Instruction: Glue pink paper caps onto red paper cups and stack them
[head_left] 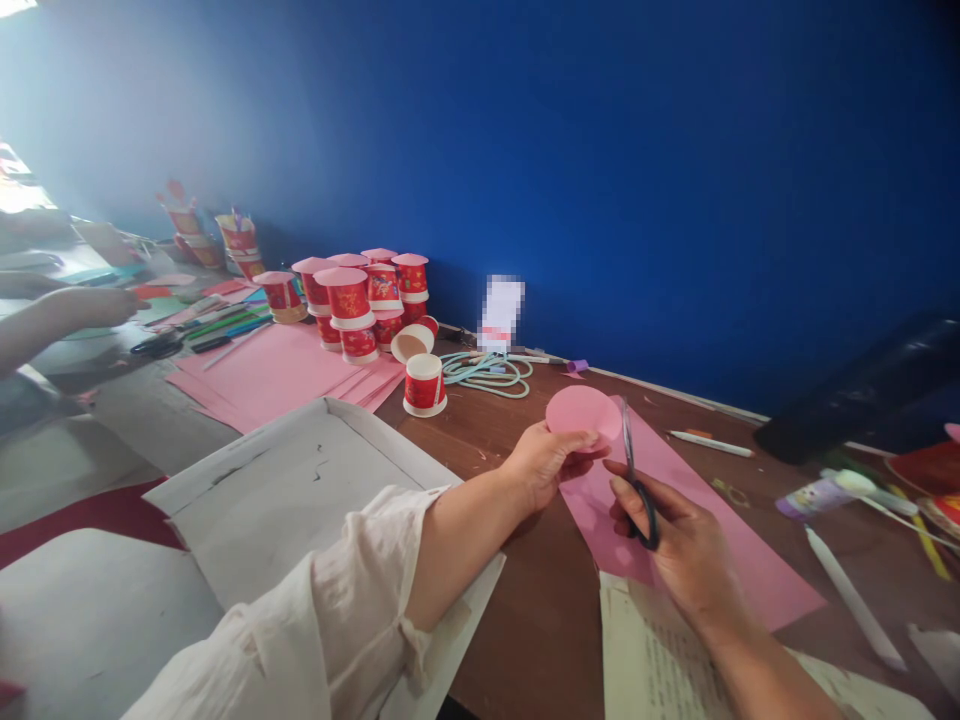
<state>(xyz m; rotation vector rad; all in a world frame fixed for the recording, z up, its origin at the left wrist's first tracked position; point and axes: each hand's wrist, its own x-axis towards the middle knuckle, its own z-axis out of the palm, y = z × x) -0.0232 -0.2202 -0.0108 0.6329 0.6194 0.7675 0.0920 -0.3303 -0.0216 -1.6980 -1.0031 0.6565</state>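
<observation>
Between the thumb and fingers of my left hand [551, 462] is a round pink paper disc [581, 412]. My right hand [679, 535] grips a pair of scissors [628, 440] with dark handles, its fingers around the loops. The blades point away from me and stand at the disc's right edge; whether they touch the paper I cannot tell. Beneath both hands lies a pink paper sheet [720, 530] on the brown table. To the left, red paper cups [349, 300] stand stacked, several topped with pink paper discs.
One red cup [425, 388] stands upright near a coiled pale cable [487, 375]. Pink sheets [285, 370] and a white cardboard sheet [300, 480] lie at left. White pens [855, 595] and a printed page [652, 650] are at right. Another person's hand [90, 305] is at far left.
</observation>
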